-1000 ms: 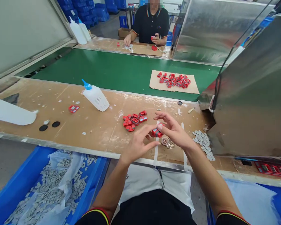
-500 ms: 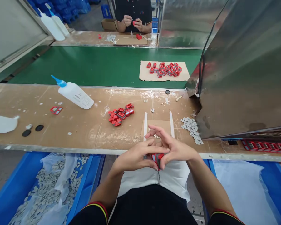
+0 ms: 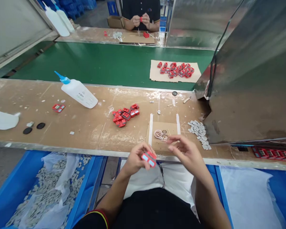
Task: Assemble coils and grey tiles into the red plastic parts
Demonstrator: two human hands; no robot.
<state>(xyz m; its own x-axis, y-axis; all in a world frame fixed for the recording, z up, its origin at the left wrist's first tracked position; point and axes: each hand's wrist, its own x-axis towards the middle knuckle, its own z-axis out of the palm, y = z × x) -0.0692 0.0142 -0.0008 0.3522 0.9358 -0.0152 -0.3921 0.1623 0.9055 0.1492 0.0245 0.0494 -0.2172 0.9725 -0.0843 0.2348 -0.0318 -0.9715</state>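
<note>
My left hand [image 3: 135, 158] grips a small red part with grey inserts [image 3: 149, 158] just in front of the bench edge. My right hand [image 3: 186, 152] hovers beside it with fingers spread and nothing in it, close to a small heap of metal rings [image 3: 161, 135] on a cardboard pad [image 3: 164, 143]. A pile of red parts [image 3: 124, 115] lies on the bench to the left of the pad. Small grey blocks [image 3: 199, 129] lie to its right.
A white glue bottle with blue tip [image 3: 77, 92] lies on the bench [image 3: 90, 127]. Behind it runs a green belt [image 3: 105, 65] carrying a cardboard sheet with red parts [image 3: 175, 70]. A metal housing [image 3: 252, 79] stands right. A blue bin of grey blocks [image 3: 45, 187] sits below left. A co-worker's hands [image 3: 140, 20] work opposite.
My hands have come apart: the left keeps the red part, turned so its grey inserts show, and the right has let go and moved right with fingers spread.
</note>
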